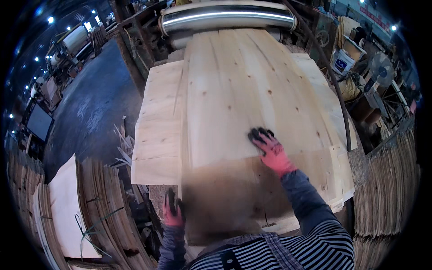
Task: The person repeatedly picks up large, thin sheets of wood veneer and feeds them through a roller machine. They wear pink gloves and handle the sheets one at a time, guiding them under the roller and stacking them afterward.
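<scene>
A large pale wood veneer sheet (234, 108) with small dark knots runs away from me, its far end at the rollers. My right hand (272, 150), in a pink glove with black fingers, rests palm down on it with the fingers spread. Just beyond the sheet's near left edge is my left hand (173, 210), gloved alike, its fingers stretched out and holding nothing I can see. Other veneer sheets (155, 126) lie beneath, sticking out to the left and right. A brownish, blurred area (220, 193) covers the near part of the stack.
A shiny metal roller (229, 19) spans the far end. Bundled veneer stacks stand at the left (105, 202) and right (384, 189). A dark bar (330, 76) slants along the right side. Behind it are a white bucket (344, 62) and a fan (381, 69). Dark floor (92, 103) stretches away at left.
</scene>
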Demonstrator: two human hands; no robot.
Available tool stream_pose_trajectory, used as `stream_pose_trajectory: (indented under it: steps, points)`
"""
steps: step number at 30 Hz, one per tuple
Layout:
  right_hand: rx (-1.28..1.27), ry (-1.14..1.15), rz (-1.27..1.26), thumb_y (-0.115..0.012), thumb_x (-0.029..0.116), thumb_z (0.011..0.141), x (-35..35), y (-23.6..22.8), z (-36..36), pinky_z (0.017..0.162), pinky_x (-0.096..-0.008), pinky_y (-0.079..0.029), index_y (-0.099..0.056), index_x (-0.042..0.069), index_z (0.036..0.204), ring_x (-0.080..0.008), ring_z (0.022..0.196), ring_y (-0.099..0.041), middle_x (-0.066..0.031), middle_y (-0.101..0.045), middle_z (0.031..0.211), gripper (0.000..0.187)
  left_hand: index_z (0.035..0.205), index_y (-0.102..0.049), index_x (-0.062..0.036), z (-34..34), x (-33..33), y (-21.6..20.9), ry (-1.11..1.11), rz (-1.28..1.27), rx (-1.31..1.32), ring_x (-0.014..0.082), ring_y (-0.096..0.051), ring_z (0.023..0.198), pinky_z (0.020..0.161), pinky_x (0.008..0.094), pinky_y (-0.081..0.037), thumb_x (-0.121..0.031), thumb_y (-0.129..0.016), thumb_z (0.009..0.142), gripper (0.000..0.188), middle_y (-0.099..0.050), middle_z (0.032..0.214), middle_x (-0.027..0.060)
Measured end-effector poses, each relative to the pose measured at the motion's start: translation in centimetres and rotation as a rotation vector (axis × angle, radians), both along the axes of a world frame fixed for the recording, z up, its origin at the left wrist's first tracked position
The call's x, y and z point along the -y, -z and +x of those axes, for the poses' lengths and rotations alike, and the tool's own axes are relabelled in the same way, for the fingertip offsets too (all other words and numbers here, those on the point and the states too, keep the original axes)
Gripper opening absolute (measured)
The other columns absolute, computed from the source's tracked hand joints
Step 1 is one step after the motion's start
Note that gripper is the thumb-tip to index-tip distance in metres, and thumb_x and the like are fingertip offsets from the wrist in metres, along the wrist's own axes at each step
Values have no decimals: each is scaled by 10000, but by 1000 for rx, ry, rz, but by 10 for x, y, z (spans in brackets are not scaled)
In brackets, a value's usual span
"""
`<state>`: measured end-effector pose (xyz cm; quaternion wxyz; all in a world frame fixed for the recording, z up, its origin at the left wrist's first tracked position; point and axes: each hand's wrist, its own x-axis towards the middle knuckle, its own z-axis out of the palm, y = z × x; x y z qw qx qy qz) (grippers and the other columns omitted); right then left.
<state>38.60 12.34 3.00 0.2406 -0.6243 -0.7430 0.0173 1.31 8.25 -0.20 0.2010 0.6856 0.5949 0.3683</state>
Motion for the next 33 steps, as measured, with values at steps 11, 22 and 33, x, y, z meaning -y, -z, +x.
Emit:
stream_pose_trajectory:
  steps: [11, 22, 33]
  points:
    - [45, 131, 130, -533, 257, 744, -48, -32, -56, 991, -428, -178, -316, 118, 1253, -276, 1198, -259, -137, -302, 1285, 570, 1233, -295, 0, -38, 73, 92, 99, -94, -110, 367, -359, 1114, 941, 395, -302, -174, -637, 662, 688, -372, 1204, 220]
    - [176, -107, -450, -697, 366, 576, 182, -6, -107, 1005, -449, -137, -312, 39, 1244, -343, 1217, -192, -166, -242, 1309, 837, 1188, -415, -31, -49, 39, 26, 326, -506, 713, 142, -397, 1081, 901, 265, -322, -99, -533, 788, 423, -447, 1172, 69]
    - [216, 76, -296, -700, 341, 570, 189, 6, -121, 1003, -463, -131, -334, 59, 1233, -319, 1192, -247, -158, -293, 1277, 808, 1194, -385, -28, -29, 30, -25, 484, -348, 700, 175, -365, 1123, 897, 269, -318, -137, -543, 798, 440, -396, 1217, 113]
